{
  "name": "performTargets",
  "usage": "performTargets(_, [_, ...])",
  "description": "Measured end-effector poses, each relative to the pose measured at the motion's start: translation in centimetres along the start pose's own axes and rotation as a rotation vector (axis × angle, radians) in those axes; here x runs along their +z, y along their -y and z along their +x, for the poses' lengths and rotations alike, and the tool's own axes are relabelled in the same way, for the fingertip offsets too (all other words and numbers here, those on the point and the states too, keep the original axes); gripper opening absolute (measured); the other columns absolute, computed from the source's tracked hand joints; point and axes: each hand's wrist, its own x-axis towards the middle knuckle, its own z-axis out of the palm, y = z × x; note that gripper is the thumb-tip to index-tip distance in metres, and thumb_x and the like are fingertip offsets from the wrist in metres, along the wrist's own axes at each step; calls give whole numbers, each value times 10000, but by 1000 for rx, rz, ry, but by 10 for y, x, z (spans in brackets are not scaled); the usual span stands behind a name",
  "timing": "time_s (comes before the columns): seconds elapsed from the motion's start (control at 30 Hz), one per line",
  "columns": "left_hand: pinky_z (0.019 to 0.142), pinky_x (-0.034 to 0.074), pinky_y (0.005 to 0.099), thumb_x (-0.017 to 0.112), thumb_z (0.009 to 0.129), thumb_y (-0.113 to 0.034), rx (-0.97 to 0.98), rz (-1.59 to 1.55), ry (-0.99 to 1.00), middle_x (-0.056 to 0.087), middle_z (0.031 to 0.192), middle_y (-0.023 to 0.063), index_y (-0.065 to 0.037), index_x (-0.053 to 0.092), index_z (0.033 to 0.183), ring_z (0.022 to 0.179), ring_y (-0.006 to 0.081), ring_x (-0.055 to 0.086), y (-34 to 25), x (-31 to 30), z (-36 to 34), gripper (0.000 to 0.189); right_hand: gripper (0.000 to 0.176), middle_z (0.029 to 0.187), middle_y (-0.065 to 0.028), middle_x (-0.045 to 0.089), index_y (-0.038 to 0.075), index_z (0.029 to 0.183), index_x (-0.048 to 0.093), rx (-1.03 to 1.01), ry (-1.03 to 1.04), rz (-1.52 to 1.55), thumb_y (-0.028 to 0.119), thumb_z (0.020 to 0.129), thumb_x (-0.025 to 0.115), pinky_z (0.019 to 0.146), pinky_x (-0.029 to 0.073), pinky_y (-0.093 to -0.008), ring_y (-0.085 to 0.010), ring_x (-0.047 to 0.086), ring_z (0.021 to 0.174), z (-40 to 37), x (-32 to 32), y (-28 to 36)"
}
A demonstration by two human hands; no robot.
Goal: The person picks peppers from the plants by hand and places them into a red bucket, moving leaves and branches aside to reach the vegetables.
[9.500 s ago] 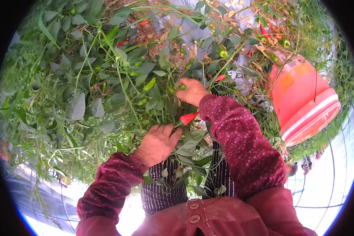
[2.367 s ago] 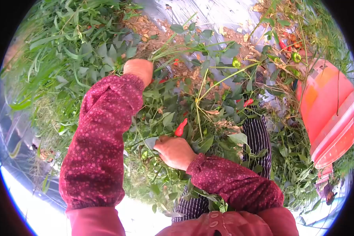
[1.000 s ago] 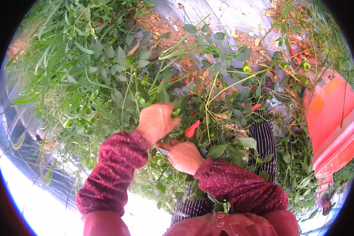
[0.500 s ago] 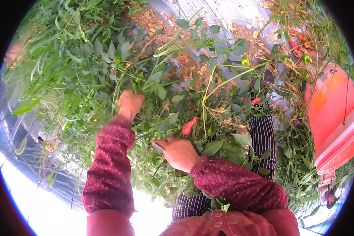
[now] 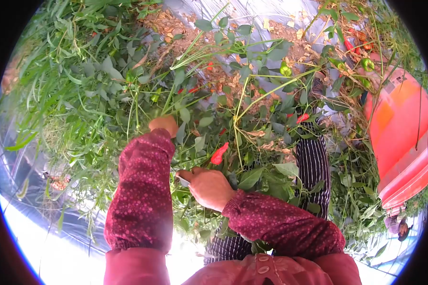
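My left hand [image 5: 163,124] reaches in among the green leaves of the pepper plants [image 5: 261,178]; its fingers are hidden by foliage. Lower and to the right, my right hand [image 5: 210,188] is closed, with a small flat grey-white piece [image 5: 183,178] showing at its fingertips. What that piece is, I cannot make out. Just above the right hand hangs a red pepper [image 5: 219,153]. A second red pepper [image 5: 303,118] shows by my striped trouser leg [image 5: 312,164]. One green pepper [image 5: 285,69] hangs near a bent pale stem.
A large red plastic container [image 5: 398,137] stands at the right. Behind the plants lies pale plastic sheeting [image 5: 252,16] with dry leaves. Dense narrow-leaved growth [image 5: 47,76] fills the left side. Far off at the lower right is another person [image 5: 398,225].
My left hand has gone deeper into the leaves, its forearm shifting right. My right hand keeps its closed grip. The whole view has moved slightly.
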Motion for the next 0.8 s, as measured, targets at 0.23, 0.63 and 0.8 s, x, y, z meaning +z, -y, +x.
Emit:
performTargets(0.23, [674,535,405,536,775,-147,39,201,-249,624,938,176,0,594,1003,804,322,654,-20,9,-65,278,325,784,-135,570,66,1078,510,-51,-19,3,95,759,570,579,508,-389,-292,620,665,-1,3,-1])
performTargets(0.63, [643,544,343,426,878,-180,-135,152,-225,529,1102,343,58,265,1377,832,322,655,-2,3,-12,575,428,830,-141,573,91,1171,487,-24,-79,19,79,752,573,613,504,-398,-297,624,711,1,-4,1])
performTargets(0.8, [677,541,392,424,879,-164,-198,85,-174,543,1087,312,32,396,1313,838,326,652,0,-12,-21,477,443,841,-150,572,96,1187,481,-5,-93,72,69,752,563,624,500,-406,-305,619,710,1,-3,1])
